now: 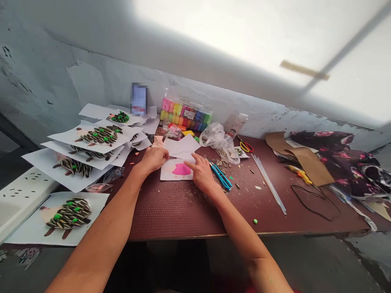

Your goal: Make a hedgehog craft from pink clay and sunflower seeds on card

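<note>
Pink-patched card (181,169) on maroon table (177,211), grey wall (119,77) behind; left hand (153,159) curled, right hand (202,174) open.

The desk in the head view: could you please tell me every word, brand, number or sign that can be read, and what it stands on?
No text can be read clearly.
White labels on the pack of coloured blocks: too small.
Print on the white bottle: too blurred.
Screen against the wall: pixelated.
</note>
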The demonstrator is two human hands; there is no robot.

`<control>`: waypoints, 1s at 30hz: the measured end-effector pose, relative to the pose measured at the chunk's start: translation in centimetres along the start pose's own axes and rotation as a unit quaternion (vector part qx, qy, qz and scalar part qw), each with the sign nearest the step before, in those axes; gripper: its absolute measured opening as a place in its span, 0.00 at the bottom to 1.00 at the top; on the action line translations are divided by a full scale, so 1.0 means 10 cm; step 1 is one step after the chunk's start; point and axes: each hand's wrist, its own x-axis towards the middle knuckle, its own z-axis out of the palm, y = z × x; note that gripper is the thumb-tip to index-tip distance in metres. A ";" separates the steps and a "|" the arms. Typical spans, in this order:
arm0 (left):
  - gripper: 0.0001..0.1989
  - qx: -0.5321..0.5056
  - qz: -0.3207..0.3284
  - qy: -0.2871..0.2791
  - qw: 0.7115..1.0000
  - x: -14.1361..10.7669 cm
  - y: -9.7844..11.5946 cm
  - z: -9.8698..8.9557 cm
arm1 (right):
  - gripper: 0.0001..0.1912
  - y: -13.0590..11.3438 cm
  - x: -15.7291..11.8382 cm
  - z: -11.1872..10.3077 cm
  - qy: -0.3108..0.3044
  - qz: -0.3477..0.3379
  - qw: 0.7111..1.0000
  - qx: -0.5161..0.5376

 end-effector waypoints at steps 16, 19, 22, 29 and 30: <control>0.14 -0.008 -0.011 -0.019 1.000 0.01 -0.02 -0.01 | 0.26 0.04 -0.04 0.04 0.004 0.054 0.998 0.013; 0.13 -0.011 -0.009 -0.013 1.000 0.01 -0.02 -0.01 | 0.26 0.00 -0.01 0.02 -0.002 0.036 0.999 0.007; 0.13 -0.004 -0.011 -0.014 1.000 0.01 -0.02 -0.01 | 0.24 -0.04 0.02 0.00 -0.019 0.011 1.000 0.008; 0.15 0.001 -0.010 -0.027 1.000 0.01 -0.01 -0.02 | 0.25 -0.06 0.07 0.01 -0.025 0.028 0.999 0.024; 0.15 0.001 -0.012 -0.026 1.000 0.01 -0.01 -0.02 | 0.26 -0.07 0.08 0.02 -0.029 0.026 0.999 0.026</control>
